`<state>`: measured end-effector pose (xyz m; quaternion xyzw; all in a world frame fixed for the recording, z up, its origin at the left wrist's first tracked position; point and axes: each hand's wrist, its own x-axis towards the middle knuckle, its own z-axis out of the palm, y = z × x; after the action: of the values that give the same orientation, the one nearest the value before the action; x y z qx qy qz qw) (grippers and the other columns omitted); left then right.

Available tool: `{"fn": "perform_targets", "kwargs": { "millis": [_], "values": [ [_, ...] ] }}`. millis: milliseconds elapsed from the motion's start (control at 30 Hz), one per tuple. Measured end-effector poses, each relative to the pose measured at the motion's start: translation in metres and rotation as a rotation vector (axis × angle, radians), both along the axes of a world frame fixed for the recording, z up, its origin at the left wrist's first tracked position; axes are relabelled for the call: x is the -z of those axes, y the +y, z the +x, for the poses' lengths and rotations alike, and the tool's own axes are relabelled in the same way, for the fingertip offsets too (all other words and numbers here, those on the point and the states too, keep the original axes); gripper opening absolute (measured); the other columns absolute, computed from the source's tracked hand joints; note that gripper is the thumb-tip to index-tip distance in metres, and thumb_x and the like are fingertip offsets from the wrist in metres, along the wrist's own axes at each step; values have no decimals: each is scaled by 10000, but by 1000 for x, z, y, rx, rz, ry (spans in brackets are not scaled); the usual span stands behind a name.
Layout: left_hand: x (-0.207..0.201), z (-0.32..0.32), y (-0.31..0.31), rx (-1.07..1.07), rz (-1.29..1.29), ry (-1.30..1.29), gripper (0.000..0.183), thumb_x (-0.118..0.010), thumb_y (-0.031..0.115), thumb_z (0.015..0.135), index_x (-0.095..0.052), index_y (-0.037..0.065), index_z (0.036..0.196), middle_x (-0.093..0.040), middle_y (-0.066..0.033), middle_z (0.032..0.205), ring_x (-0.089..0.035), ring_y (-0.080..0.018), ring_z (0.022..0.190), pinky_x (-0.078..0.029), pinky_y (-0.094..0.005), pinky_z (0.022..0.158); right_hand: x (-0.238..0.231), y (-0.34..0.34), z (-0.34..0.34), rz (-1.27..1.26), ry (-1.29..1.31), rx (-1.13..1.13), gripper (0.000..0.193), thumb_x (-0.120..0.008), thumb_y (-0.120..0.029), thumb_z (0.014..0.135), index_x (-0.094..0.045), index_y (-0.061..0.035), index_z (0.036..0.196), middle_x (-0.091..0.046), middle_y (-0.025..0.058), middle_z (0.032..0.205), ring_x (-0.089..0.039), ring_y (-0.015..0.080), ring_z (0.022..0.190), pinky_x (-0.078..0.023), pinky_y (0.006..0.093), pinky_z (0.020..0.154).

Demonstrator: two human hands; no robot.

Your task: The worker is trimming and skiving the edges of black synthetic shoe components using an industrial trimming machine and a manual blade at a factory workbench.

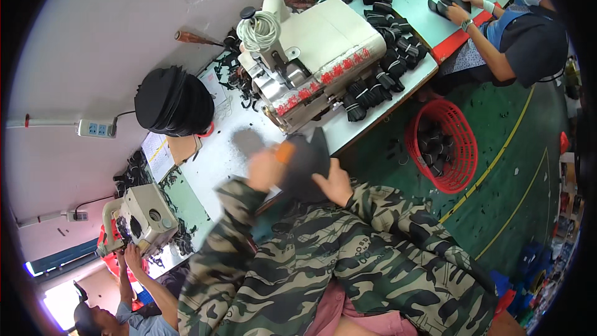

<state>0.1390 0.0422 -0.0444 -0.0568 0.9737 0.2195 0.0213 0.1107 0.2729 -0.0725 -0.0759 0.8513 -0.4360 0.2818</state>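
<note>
A dark, flat, pointed piece of sheet material (305, 165) lies in front of me at the table's near edge, below the machine. My right hand (336, 183) grips its right edge, with the thumb on top. Over the left part of the same piece, my left hand (267, 169) is smeared by motion, so how its fingers close is unclear. Something small and orange (285, 152) shows at its fingertips; its kind is too blurred to name. Just beyond both hands stands a cream bench machine (336, 34) with a coiled pale cord (259, 31) on it.
Tied black bundles (393, 56) lie behind and right of the machine. A black stack of round pieces (171, 101) stands left, near a screwdriver (194, 38). A red basket (463, 149) holds bundles on the green floor. Co-workers work at upper right (497, 43) and lower left (146, 289).
</note>
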Motion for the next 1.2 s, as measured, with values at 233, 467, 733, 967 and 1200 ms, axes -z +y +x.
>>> {"fn": "perform_targets", "kwargs": {
  "millis": [233,467,733,967,1200],
  "values": [
    [63,48,20,-703,1196,-47,197,-606,152,885,-681,-29,867,-674,-71,723,-603,-150,634,-449,-329,574,-17,-24,-4,-272,-150,-193,908,-787,-539,682,-448,135,1187,-595,328,1075,-612,435,1030,-484,430,910],
    [60,49,41,-703,1054,-104,202,-515,76,920,-683,-37,904,-637,-41,736,-575,-98,616,-446,-247,547,-1,-31,-19,-2,-223,-295,1004,-757,-593,680,-425,208,1186,-574,348,1147,-597,418,1095,-475,412,942],
    [41,39,54,-515,802,-57,205,-495,20,860,-679,-41,925,-638,-34,739,-579,-108,666,-465,-266,623,5,-31,-22,35,-229,-254,836,-768,-448,696,-466,174,1165,-593,334,1117,-613,418,1059,-490,416,919],
    [44,104,-38,-522,418,200,190,-502,129,811,-648,8,806,-588,-123,638,-531,-194,562,-385,-390,520,38,-16,-18,-71,-197,-135,601,-716,-286,714,-522,117,1116,-616,312,1076,-597,435,1056,-478,432,906],
    [-34,214,-216,-961,362,14,317,-571,213,935,-588,-57,1099,-666,-202,1012,-661,-330,891,-520,-403,776,59,17,-28,-414,-272,-38,422,-661,-139,737,-567,79,1087,-635,193,1016,-619,284,947,-478,360,865]
  ]
}}
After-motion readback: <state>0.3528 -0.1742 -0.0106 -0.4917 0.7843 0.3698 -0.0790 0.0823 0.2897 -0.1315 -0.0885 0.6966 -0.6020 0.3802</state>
